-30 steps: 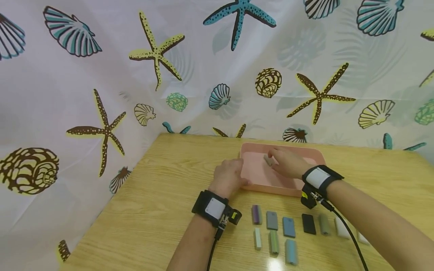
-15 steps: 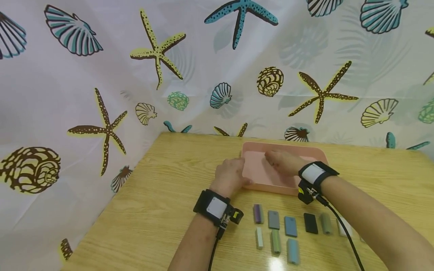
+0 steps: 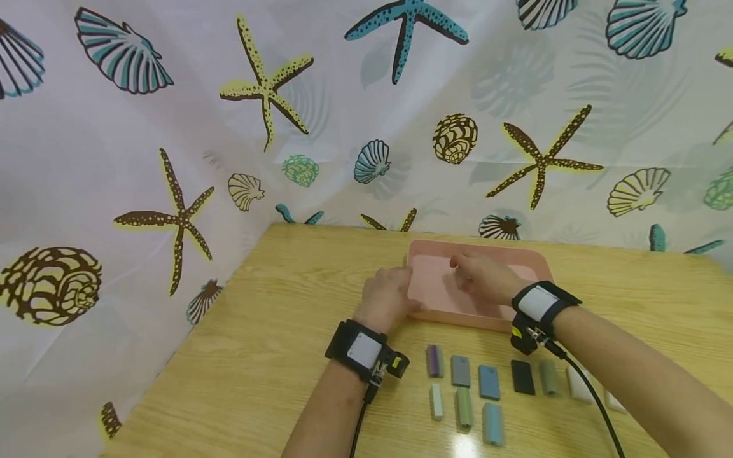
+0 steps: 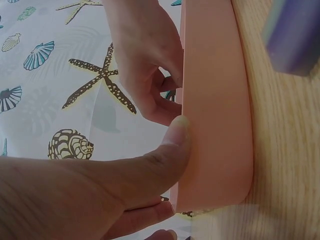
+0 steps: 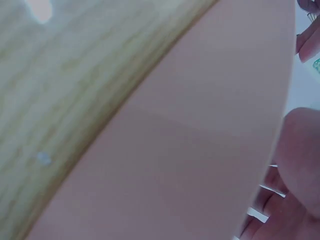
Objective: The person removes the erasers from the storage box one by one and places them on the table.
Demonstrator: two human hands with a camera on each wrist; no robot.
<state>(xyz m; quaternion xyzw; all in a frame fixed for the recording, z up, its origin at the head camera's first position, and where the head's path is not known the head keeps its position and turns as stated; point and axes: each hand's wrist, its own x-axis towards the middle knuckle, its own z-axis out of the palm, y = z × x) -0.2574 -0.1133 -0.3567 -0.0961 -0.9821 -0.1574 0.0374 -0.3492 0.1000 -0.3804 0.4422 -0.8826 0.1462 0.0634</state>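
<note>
A shallow pink tray (image 3: 439, 316) lies on the wooden table. My left hand (image 3: 385, 298) grips its left front corner; in the left wrist view the thumb (image 4: 176, 137) presses the rim, with fingers behind the wall. My right hand (image 3: 487, 277) is inside the tray, fingers bent down toward its floor. In the left wrist view that right hand (image 4: 150, 75) has thumb and forefinger curled toward each other, their tips hidden behind the tray wall (image 4: 215, 110). I cannot tell whether they hold anything. The right wrist view is mostly tray wall (image 5: 175, 150).
In front of the tray lie several small blocks in rows: purple and grey (image 3: 434, 361), grey (image 3: 460, 371), blue (image 3: 489, 382), black (image 3: 522, 377), olive (image 3: 550, 378), white (image 3: 579, 384), pale green (image 3: 436, 401), green (image 3: 464, 408) and light blue (image 3: 493, 424). A patterned curtain (image 3: 321, 114) hangs behind.
A small beige block seen at the right fingertips a second ago is out of sight now. The right hand has shifted slightly inside the tray; the left has kept its grip.
</note>
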